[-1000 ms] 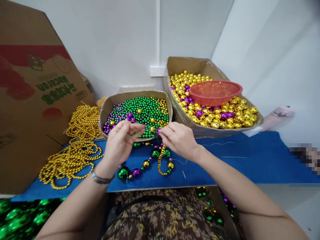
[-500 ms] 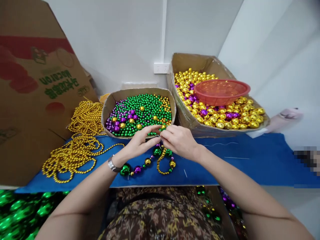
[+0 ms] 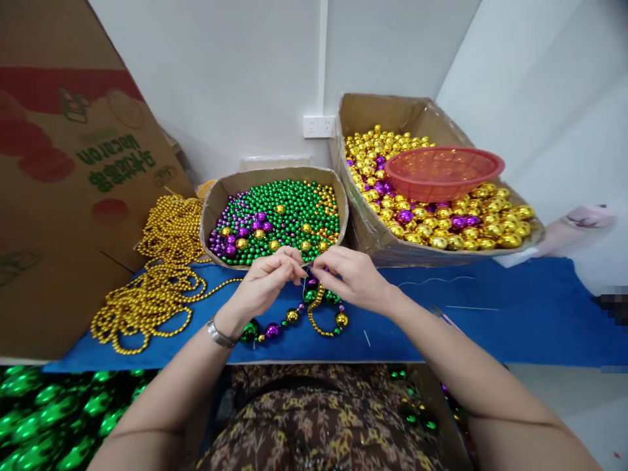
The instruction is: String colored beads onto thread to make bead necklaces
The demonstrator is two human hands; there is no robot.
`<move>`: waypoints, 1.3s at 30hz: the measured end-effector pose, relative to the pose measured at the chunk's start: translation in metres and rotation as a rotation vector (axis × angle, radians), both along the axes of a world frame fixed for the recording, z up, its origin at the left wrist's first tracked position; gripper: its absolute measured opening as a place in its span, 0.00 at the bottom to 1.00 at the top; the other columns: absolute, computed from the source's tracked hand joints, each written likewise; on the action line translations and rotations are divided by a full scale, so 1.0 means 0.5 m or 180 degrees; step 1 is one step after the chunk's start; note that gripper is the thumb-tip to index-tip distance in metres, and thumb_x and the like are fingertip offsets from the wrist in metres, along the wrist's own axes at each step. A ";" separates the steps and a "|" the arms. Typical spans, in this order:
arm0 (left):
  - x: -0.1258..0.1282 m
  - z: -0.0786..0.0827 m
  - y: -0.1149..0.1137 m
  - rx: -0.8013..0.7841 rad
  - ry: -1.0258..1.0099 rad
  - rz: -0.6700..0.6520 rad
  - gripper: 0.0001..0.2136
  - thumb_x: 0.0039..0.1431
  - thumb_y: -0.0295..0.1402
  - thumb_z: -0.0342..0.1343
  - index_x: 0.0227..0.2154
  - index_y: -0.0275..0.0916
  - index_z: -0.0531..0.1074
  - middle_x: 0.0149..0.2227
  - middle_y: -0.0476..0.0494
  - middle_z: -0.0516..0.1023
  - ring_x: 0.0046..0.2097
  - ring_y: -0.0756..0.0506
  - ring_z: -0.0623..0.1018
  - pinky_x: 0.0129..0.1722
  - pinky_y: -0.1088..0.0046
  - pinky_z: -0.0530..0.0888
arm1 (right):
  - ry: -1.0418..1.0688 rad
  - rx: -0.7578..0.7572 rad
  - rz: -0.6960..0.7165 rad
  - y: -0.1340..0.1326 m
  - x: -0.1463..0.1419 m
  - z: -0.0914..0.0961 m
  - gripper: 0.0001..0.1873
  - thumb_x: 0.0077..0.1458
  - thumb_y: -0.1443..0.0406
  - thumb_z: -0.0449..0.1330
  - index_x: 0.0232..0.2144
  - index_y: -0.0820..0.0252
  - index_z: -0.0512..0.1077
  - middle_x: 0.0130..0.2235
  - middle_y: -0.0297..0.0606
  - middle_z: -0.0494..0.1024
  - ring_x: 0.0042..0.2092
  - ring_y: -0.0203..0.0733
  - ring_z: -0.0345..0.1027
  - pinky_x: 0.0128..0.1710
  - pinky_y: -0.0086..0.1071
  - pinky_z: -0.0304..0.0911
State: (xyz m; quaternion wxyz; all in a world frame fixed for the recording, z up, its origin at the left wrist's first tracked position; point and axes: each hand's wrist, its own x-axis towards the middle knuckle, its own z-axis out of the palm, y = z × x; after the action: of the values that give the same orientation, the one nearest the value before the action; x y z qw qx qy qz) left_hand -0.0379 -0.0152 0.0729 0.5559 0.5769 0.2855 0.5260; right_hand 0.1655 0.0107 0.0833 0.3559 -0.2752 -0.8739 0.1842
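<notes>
My left hand (image 3: pixel 272 278), with a metal band at the wrist, has its fingers pinched on a thin pale string (image 3: pixel 305 285). Close beside it, my right hand (image 3: pixel 356 280) pinches at the same string, fingertips almost meeting the left ones. Below them on the blue cloth lies a bead necklace of large green, purple and gold beads (image 3: pixel 292 316), with a loop of small gold beads (image 3: pixel 314 320) under the right hand. The knot or string end between the fingertips is too small to make out.
Behind my hands stands a carton of small beads (image 3: pixel 275 216), and right of it a larger carton of gold beads (image 3: pixel 441 242) holding a red basket (image 3: pixel 444 173). Gold bead chains (image 3: pixel 147 294) pile up at left by a tall box (image 3: pixel 88 196). Loose strings (image 3: pixel 471 307) lie right.
My hands have drawn slightly apart, and the left fingers have curled into a tighter pinch. The pale string now shows hanging between them. The view has shifted slightly.
</notes>
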 end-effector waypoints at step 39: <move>0.118 0.226 0.086 0.0411 -0.0441 -0.0238 0.14 0.66 0.34 0.50 0.24 0.40 0.71 0.17 0.51 0.66 0.24 0.51 0.73 0.20 0.80 0.68 | -0.1678 0.1962 -0.1413 0.036 0.088 0.187 0.22 0.66 0.59 0.43 0.31 0.65 0.70 0.34 0.41 0.70 0.39 0.41 0.65 0.36 0.36 0.56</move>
State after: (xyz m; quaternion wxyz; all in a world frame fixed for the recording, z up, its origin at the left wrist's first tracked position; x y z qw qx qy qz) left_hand 0.0212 0.0279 0.1858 0.5552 0.5841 0.1901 0.5608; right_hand 0.2096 0.0289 0.1766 0.2175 -0.3745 -0.8685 -0.2412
